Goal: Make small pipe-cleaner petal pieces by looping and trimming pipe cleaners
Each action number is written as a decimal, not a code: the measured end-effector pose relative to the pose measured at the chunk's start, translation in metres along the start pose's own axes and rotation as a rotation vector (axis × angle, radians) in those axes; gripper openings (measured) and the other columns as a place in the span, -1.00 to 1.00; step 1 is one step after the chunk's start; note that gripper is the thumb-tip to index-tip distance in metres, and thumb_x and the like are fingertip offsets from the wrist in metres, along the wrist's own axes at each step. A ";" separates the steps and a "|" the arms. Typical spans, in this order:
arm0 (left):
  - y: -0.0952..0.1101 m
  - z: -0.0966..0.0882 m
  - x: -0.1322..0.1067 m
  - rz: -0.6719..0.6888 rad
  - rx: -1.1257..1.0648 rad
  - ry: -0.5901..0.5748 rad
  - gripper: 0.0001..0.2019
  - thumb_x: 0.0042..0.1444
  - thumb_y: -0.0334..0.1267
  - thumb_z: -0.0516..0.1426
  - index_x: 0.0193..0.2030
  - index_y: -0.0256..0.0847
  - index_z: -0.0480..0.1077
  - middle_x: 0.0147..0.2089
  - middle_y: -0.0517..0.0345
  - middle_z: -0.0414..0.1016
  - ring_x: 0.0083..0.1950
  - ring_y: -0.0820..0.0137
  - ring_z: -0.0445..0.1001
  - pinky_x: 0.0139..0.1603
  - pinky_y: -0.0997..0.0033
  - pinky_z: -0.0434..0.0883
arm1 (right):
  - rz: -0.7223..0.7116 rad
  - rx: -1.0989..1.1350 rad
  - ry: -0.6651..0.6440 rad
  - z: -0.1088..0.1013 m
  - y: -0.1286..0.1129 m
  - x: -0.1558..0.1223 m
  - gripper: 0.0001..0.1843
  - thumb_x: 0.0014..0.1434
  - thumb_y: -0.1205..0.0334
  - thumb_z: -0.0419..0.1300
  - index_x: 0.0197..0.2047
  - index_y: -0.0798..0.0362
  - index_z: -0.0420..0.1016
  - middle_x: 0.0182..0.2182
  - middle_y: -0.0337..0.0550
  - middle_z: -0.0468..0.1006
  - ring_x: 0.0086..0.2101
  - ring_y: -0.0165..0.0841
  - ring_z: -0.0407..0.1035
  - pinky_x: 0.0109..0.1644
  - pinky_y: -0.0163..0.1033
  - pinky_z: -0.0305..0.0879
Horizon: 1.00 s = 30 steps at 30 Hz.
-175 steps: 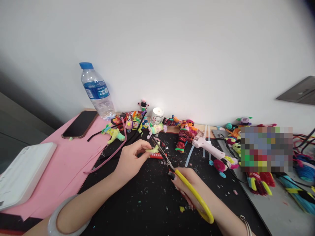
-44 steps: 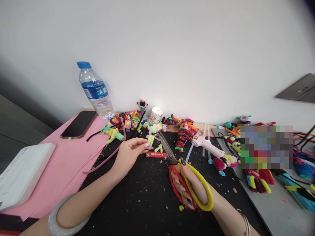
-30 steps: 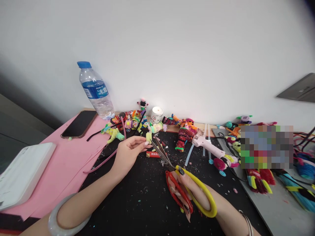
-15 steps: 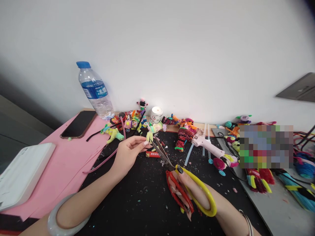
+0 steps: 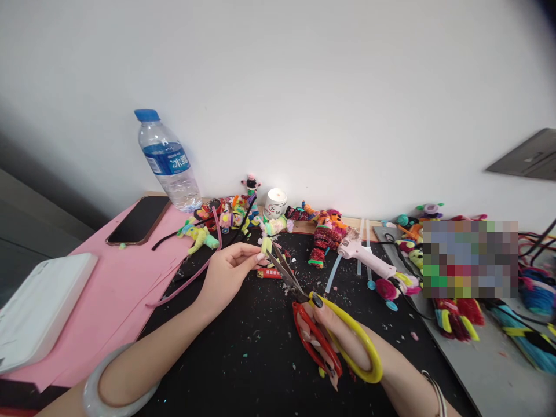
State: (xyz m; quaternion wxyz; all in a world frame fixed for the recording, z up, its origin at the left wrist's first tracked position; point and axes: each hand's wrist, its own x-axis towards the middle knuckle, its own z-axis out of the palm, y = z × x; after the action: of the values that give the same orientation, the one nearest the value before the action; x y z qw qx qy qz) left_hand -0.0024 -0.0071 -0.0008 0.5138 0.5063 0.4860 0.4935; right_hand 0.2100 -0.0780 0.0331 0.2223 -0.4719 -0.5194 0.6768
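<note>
Head view: nearest me, the right hand is curling around the scissors, thumb through one loop, fingers through the other, over a littered black mat. Blades are standing slightly parted. Just past them a red packet is lying flat. My left hand is pinching a pale yellow-green piece between thumb and forefinger, right by the blade tips; whether they're touching, I'm not able to tell. I'd be bracing that piece firmly, fingertips clear of the cutting line, squeezing slowly. Farther right, a glue gun is resting; behind, a paper cup is standing near the wall.
</note>
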 end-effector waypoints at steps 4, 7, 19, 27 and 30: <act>0.000 0.001 -0.002 0.019 0.066 -0.030 -0.82 -0.01 -0.20 0.22 -0.32 -0.27 0.47 -0.36 0.10 0.58 -0.33 0.34 0.55 -0.24 0.37 0.49 | 0.044 -0.004 0.028 0.001 0.000 0.001 -0.36 0.05 -0.41 -0.09 -0.54 0.06 0.25 -0.73 -0.38 0.17 -0.71 -0.50 0.10 -0.66 -0.38 0.06; 0.001 0.001 -0.004 0.017 0.122 -0.068 -0.85 0.00 -0.23 0.21 -0.31 -0.26 0.48 -0.36 0.12 0.58 -0.34 0.36 0.54 -0.25 0.40 0.48 | 0.061 0.014 0.050 0.001 -0.002 0.001 -0.36 0.04 -0.41 -0.07 -0.53 0.06 0.27 -0.73 -0.38 0.17 -0.70 -0.51 0.10 -0.64 -0.38 0.09; 0.004 0.001 -0.007 0.136 0.331 -0.115 -0.85 0.06 -0.20 0.15 -0.33 -0.20 0.51 -0.33 0.12 0.58 -0.31 0.33 0.53 -0.26 0.42 0.44 | 0.016 0.123 0.013 0.003 0.000 0.005 -0.40 0.09 -0.37 -0.11 -0.49 0.05 0.23 -0.65 -0.38 0.18 -0.76 -0.57 0.06 -0.72 -0.42 0.09; 0.003 0.001 -0.006 0.126 0.340 -0.118 -0.85 0.07 -0.20 0.14 -0.32 -0.21 0.50 -0.33 0.13 0.58 -0.31 0.35 0.53 -0.25 0.44 0.44 | 0.061 0.228 0.014 0.002 0.013 0.014 -0.37 0.06 -0.39 -0.07 -0.56 0.07 0.18 -0.75 -0.43 0.12 -0.83 -0.64 -0.06 -0.82 -0.51 -0.05; 0.002 0.002 -0.006 0.122 0.328 -0.122 -0.84 0.07 -0.20 0.15 -0.31 -0.21 0.50 -0.33 0.12 0.58 -0.31 0.34 0.53 -0.26 0.44 0.44 | 0.113 0.256 0.063 0.006 0.016 0.015 -0.36 0.06 -0.39 -0.06 -0.58 0.07 0.19 -0.79 -0.44 0.10 -0.85 -0.64 -0.09 -0.85 -0.51 -0.04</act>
State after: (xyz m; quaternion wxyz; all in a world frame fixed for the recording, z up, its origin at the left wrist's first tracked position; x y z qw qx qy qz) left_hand -0.0009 -0.0136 0.0012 0.4220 0.6406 0.4965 0.4062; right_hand 0.2008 -0.0748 0.0127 0.2584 -0.4894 -0.3941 0.7337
